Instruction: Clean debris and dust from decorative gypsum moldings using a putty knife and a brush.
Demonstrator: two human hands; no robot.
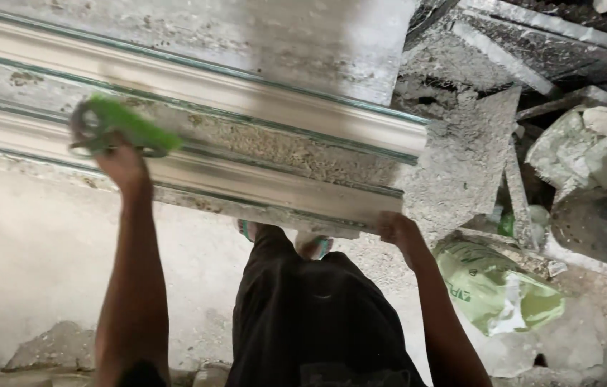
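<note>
Green scraper clamped in the left hand sits on the long plaster moulding; right hand fingers grip its near end corner.

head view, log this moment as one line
left hand: holds green tool on moulding | right hand: grips moulding's near corner | green sack: on floor, right

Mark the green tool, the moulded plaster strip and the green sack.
green tool (128, 125), head view, middle of its blurred green body above the left hand.
moulded plaster strip (260, 147), head view, rough middle band.
green sack (493, 287), head view, centre of its crumpled side on the floor at right.
</note>
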